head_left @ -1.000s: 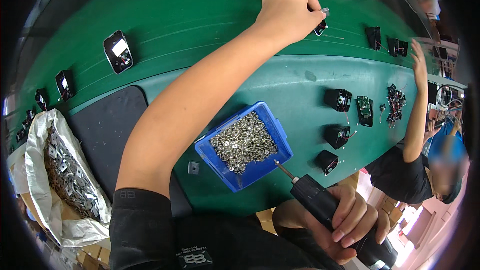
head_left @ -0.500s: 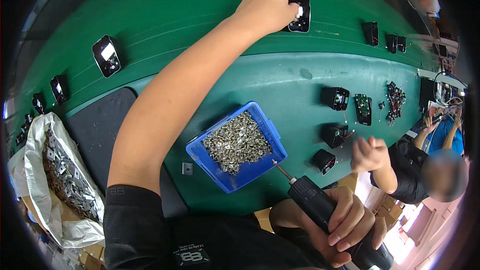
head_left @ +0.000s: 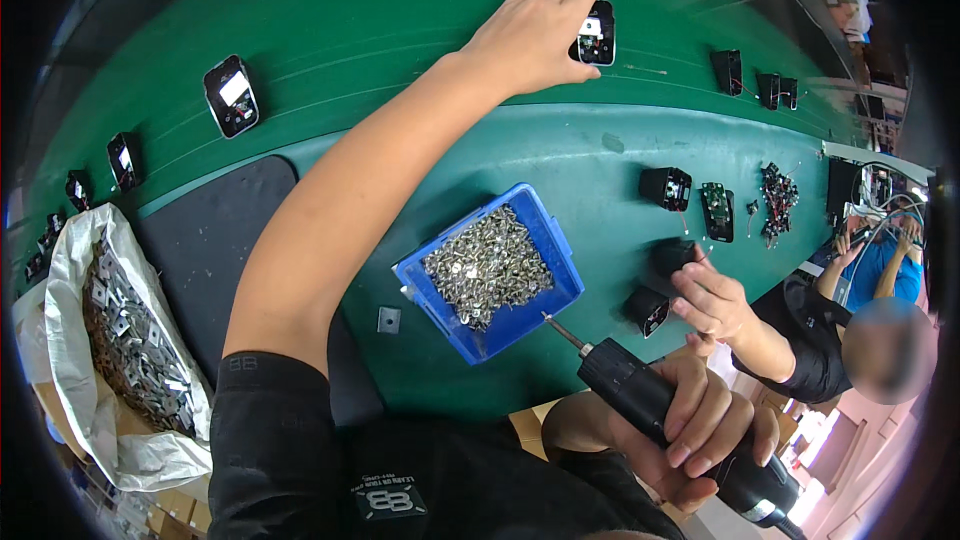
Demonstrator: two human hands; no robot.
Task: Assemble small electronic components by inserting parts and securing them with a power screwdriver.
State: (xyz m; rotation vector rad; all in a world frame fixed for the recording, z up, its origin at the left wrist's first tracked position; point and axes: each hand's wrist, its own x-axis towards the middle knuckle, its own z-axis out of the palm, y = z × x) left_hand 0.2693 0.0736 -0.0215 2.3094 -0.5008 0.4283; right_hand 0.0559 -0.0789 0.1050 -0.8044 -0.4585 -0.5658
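Note:
On the far green belt, my left hand (head_left: 540,38) is closed round a black plastic housing (head_left: 597,38) with a white patch and small parts inside. The thumb sits at its near end and the fingers at its far end, hiding its left side. My right hand (head_left: 705,430) grips a black electric screwdriver (head_left: 628,383) near the front edge. Its bit points up and left, with the tip close to the right corner of a blue bin (head_left: 468,342). Loose silvery screws (head_left: 490,265) heap in that bin.
A white sack (head_left: 75,340) of metal plates stands at left beside a dark mat (head_left: 215,240). One square plate (head_left: 389,319) lies near the bin. More housings (head_left: 232,97) line the belt. At right, a co-worker's hand (head_left: 715,305) touches a black housing (head_left: 672,257); a wire pile (head_left: 780,202) lies beyond.
My left hand has shifted its fingers from inside the housing to round its ends. The co-worker's hand has moved onto a black housing. My right hand still grips the screwdriver.

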